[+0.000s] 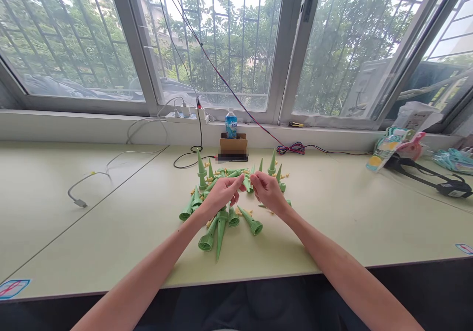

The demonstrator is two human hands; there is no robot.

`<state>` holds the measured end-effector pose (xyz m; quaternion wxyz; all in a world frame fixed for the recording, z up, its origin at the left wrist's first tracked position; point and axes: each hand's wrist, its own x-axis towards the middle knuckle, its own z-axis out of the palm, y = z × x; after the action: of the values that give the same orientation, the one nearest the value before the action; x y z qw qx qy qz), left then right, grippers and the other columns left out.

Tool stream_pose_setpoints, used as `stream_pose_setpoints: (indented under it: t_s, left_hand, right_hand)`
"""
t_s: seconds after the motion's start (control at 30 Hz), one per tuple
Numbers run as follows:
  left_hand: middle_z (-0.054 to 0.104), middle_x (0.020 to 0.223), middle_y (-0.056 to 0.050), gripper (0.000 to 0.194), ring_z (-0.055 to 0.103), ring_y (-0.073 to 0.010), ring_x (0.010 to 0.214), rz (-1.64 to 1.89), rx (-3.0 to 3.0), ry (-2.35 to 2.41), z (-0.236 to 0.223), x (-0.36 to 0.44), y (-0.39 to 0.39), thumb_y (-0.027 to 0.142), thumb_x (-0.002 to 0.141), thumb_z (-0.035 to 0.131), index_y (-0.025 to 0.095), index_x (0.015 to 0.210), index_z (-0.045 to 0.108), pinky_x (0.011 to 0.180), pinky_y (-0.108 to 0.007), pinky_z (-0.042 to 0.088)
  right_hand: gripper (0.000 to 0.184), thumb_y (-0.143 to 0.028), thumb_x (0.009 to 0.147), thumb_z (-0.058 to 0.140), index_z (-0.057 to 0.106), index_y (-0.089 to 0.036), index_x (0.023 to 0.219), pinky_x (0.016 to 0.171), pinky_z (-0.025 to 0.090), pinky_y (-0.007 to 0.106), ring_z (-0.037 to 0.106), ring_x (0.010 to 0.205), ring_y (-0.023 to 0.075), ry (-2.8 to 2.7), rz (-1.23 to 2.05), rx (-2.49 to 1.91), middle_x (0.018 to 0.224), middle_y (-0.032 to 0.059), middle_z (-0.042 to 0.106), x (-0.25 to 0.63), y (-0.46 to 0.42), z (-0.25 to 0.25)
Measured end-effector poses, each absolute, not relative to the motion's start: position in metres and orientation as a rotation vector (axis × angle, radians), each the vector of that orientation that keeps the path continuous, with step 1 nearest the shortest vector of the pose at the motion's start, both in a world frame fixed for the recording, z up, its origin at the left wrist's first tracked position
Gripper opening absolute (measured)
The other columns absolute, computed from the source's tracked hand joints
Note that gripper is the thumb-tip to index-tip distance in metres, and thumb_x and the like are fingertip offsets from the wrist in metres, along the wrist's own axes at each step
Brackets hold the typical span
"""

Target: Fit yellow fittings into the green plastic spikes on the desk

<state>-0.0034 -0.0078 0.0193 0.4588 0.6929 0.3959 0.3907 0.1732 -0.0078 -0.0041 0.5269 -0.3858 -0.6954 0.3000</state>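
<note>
Green plastic plant watering spikes (pixel 254 225) with threaded open ends lie and stand in a pile on the table, with small yellow valve pieces (pixel 244 212) among them. Over the middle of the pile, my left hand (pixel 225 193) is closed, with a green watering spike (pixel 247 183) at its fingertips, pointing down. Close beside it, the fingers of my right hand (pixel 266 190) are pinched together; whatever lies between them is too small to make out. Two fairly tall spikes (pixel 272 162) stand upright behind my right hand. My hands hide part of the pile.
At the back stand a brown cardboard box (pixel 233 144) and a blue-labelled bottle (pixel 231 125). Cables (pixel 291 148) and a power strip (pixel 181 116) run along the window sill. A black strap device (pixel 428 176) and plastic packages (pixel 397 141) lie far right.
</note>
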Motion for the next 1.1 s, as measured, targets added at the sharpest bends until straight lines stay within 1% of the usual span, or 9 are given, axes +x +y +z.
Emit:
stream_pose_setpoints:
  t_s: [0.13,0.27,0.37,0.47,0.53,0.67,0.8,1.0,1.1]
  left_hand:
    - [0.054,0.051,0.001,0.05,0.045,-0.0094,0.043,0.966,1.704,0.975,0.019,-0.005,-0.006,0.063,0.083,0.056,0.016,0.069,0.061,0.046,-0.023,0.037]
    - [0.051,0.05,0.003,0.04,0.046,-0.0095,0.046,0.961,1.724,0.982,0.025,-0.005,-0.011,0.056,0.081,0.063,0.017,0.073,0.059,0.049,-0.022,0.038]
    - [0.048,0.05,0.004,0.034,0.044,-0.0092,0.046,0.961,1.75,1.016,0.031,-0.004,-0.016,0.051,0.079,0.067,0.018,0.077,0.058,0.046,-0.021,0.035]
    - [0.05,0.057,0.004,0.032,0.043,-0.0085,0.048,0.995,1.799,1.009,0.032,-0.003,-0.017,0.047,0.075,0.071,0.018,0.083,0.058,0.044,-0.02,0.032]
    - [0.054,0.066,0.002,0.034,0.047,-0.0091,0.053,1.04,1.863,0.986,0.029,-0.003,-0.016,0.046,0.074,0.073,0.019,0.087,0.06,0.047,-0.021,0.036]
    - [0.059,0.083,-0.001,0.037,0.051,-0.0098,0.059,1.132,1.984,0.979,0.018,-0.003,-0.01,0.047,0.075,0.072,0.02,0.097,0.06,0.052,-0.022,0.044]
    - [0.058,0.099,-0.005,0.035,0.055,-0.01,0.063,1.222,2.127,0.993,0.01,-0.002,-0.006,0.048,0.079,0.068,0.021,0.1,0.059,0.054,-0.023,0.048]
    - [0.058,0.094,-0.003,0.034,0.052,-0.0085,0.058,1.215,2.19,1.076,0.01,0.0,-0.006,0.049,0.082,0.065,0.02,0.099,0.055,0.051,-0.022,0.045]
    - [0.057,0.091,-0.002,0.031,0.051,-0.0082,0.057,1.162,2.169,1.109,0.013,0.0,-0.007,0.047,0.083,0.063,0.02,0.093,0.051,0.051,-0.022,0.042]
  right_hand:
    - [0.046,-0.06,0.093,0.044,0.042,-0.02,0.069,0.042,0.027,0.022,0.033,0.044,0.0073,-1.657,0.744,-0.908,0.053,-0.0059,0.037,0.174,-0.008,-0.004]
    - [0.047,-0.061,0.092,0.044,0.042,-0.02,0.068,0.041,0.028,0.022,0.034,0.043,0.0071,-1.644,0.78,-0.886,0.052,-0.0061,0.037,0.174,-0.008,-0.003]
    - [0.048,-0.063,0.091,0.046,0.042,-0.021,0.068,0.038,0.028,0.022,0.033,0.039,0.0067,-1.613,0.852,-0.863,0.05,-0.007,0.036,0.173,-0.007,-0.004]
    - [0.049,-0.065,0.089,0.048,0.041,-0.021,0.067,0.034,0.027,0.023,0.032,0.035,0.0062,-1.563,0.952,-0.822,0.049,-0.0079,0.034,0.172,-0.005,-0.005]
    - [0.05,-0.065,0.088,0.049,0.041,-0.021,0.065,0.032,0.026,0.023,0.031,0.033,0.0056,-1.531,1.007,-0.801,0.049,-0.0083,0.034,0.171,-0.005,-0.005]
    - [0.051,-0.063,0.088,0.052,0.04,-0.021,0.061,0.03,0.023,0.023,0.031,0.03,0.0052,-1.507,1.057,-0.785,0.046,-0.0085,0.033,0.171,-0.005,-0.003]
    - [0.053,-0.063,0.087,0.052,0.039,-0.021,0.059,0.03,0.023,0.022,0.032,0.029,0.0056,-1.51,1.053,-0.826,0.042,-0.0087,0.032,0.171,-0.006,-0.003]
    - [0.052,-0.065,0.086,0.052,0.041,-0.021,0.061,0.03,0.024,0.022,0.032,0.03,0.0056,-1.483,1.047,-0.821,0.045,-0.0081,0.034,0.168,-0.006,-0.003]
    - [0.051,-0.064,0.087,0.051,0.042,-0.02,0.063,0.031,0.025,0.022,0.032,0.031,0.0055,-1.49,1.028,-0.797,0.046,-0.0081,0.034,0.166,-0.007,-0.002]
